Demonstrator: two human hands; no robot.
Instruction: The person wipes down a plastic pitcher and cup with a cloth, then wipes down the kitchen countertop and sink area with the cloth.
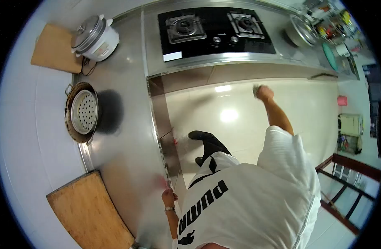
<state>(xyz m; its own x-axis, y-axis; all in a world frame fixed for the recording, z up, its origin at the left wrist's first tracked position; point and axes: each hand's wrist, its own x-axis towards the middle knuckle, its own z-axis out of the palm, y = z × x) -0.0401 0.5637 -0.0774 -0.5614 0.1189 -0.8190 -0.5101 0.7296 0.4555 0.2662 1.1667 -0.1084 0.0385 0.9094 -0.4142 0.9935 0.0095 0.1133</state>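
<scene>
Beside the front edge of the left steel counter (130, 166), my left hand (169, 196) is closed, with a watch on its wrist. A blurred pink patch shows at the counter edge just beyond its fingers; I cannot tell what it is. My right hand (265, 93) reaches out over the tiled floor (207, 95), in front of the stove counter. Its fingers are closed around a small grey-green thing (255, 90), blurred and partly hidden by the hand, so its kind is unclear.
A black gas stove (215, 33) sits on the far counter, with a metal basin (300, 32) to its right. Along the left wall are a rice cooker (100, 41), a wok with a perforated steamer plate (84, 111) and a wooden board (90, 209). A dark-framed rack (348, 191) stands at right.
</scene>
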